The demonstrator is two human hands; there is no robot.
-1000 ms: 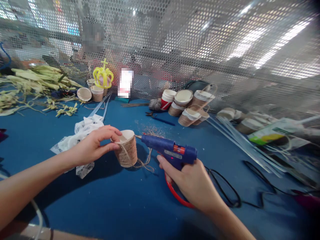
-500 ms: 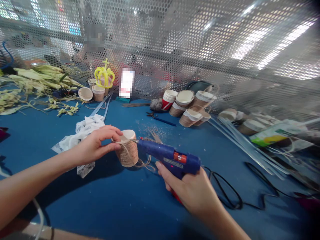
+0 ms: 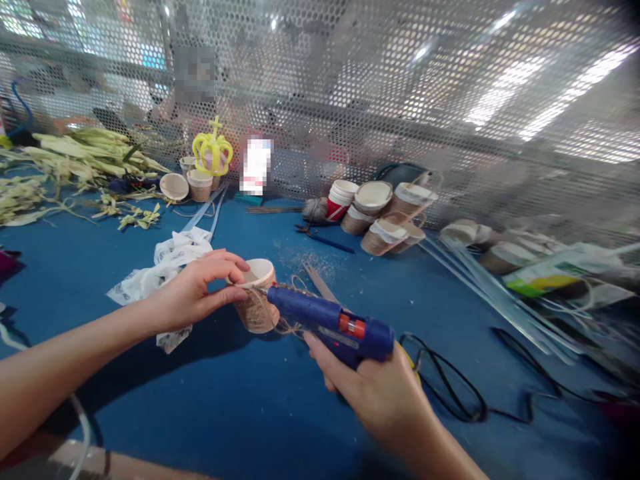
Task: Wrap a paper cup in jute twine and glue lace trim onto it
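Note:
My left hand [image 3: 213,283] pinches the rim of a paper cup [image 3: 259,317] wound with brown twine, thumb outside and fingers at the opening. The cup stands slightly tilted on the blue table. In my right hand [image 3: 373,393] is a blue glue gun [image 3: 320,317], its nozzle at the cup's side just below the rim. Loose twine [image 3: 287,327] trails from the cup beneath the gun. Scissors [image 3: 320,283] lie partly hidden behind the gun. Crumpled white lace fabric [image 3: 183,250] rests behind my left hand.
Twine-wrapped cups [image 3: 383,233] stand at the back right, near clear glue sticks [image 3: 495,293]. A black cord [image 3: 450,387] loops at the right. Dried husks [image 3: 85,157], a yellow crown [image 3: 213,153] and a blurred bright screen [image 3: 257,167] line the back, before a perforated metal panel [image 3: 320,80].
The glue gun has shifted left and slightly down, bringing its nozzle farther across the cup's side. More of the scissors shows behind it. My left hand keeps its pinch on the rim.

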